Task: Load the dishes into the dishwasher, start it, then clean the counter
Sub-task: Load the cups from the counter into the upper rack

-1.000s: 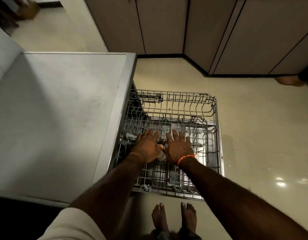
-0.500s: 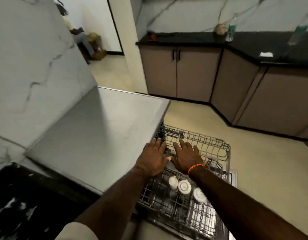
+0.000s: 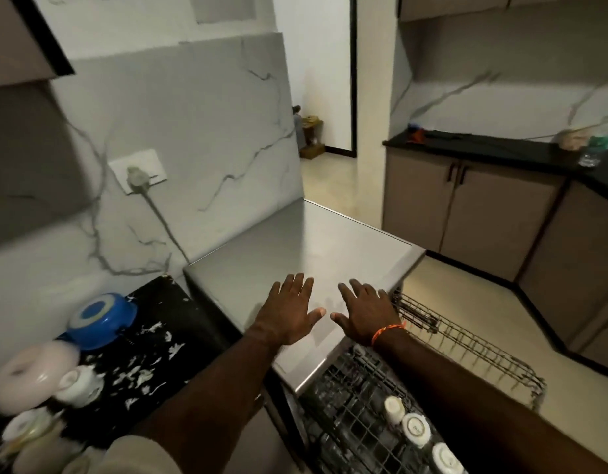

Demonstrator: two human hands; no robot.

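Both hands are hovering flat and empty, fingers spread, the left hand (image 3: 289, 311) and right hand (image 3: 366, 313) over the steel dishwasher top (image 3: 316, 241). White cups (image 3: 415, 429) are sitting upside down in the pulled-out rack (image 3: 466, 340) at near right. Dishes (image 3: 32, 374) are waiting on the black counter (image 3: 179, 323) at left.

Both arms reach forward, bare from the elbow down, a light sleeve at the left upper arm. The left hand (image 3: 289, 313) and the right hand (image 3: 366, 313) are held palm-down, side by side, fingers straight and spread, thumbs pointing toward each other. An orange band (image 3: 386, 331) circles the right wrist.
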